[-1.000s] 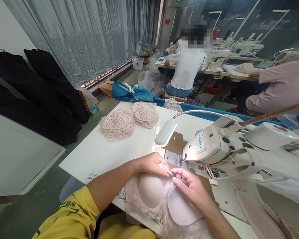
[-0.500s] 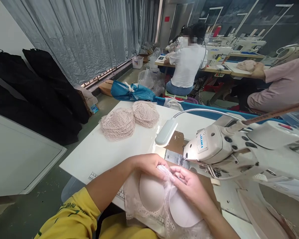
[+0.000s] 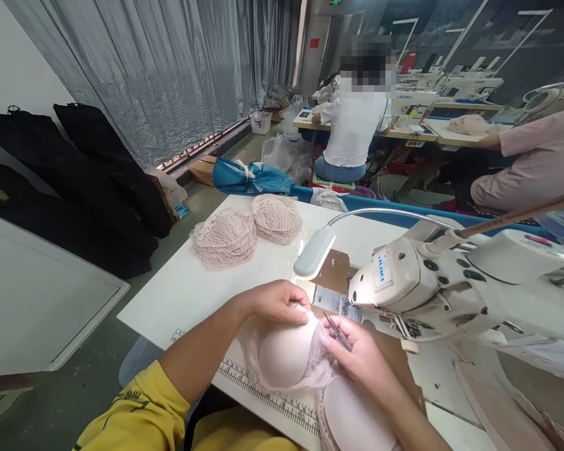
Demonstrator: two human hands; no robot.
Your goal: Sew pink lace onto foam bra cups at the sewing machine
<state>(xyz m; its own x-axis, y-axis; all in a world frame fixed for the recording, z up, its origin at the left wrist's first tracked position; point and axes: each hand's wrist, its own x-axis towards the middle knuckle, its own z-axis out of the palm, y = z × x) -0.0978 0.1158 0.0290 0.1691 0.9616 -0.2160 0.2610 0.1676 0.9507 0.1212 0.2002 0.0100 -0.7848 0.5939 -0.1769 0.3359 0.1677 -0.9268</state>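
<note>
A pale pink padded bra [image 3: 284,360] with lace edging lies over the front edge of the sewing table, its two cups facing up. My left hand [image 3: 279,304] is closed on the lace at the top of the left cup, thumb on top. My right hand [image 3: 360,354] pinches the lace near the middle between the cups. Slim, pointed metal thread snips [image 3: 337,332] also rest in its fingers, points toward the upper left. Just beyond my hands is the needle area of a white sewing machine [image 3: 404,282].
Two stacks of pink lace cups [image 3: 225,238] lie on the white tabletop [image 3: 169,300]. A lamp [image 3: 314,250] on a bendable neck hangs over the machine bed. Printed ruler marks [image 3: 272,398] run along the front edge. Co-workers sit at other machines beyond a blue cloth [image 3: 249,176].
My hands have moved apart, and the lace between them is spread. The left cup has turned, baring more ruler marks. The snips now show clearly in my right hand.
</note>
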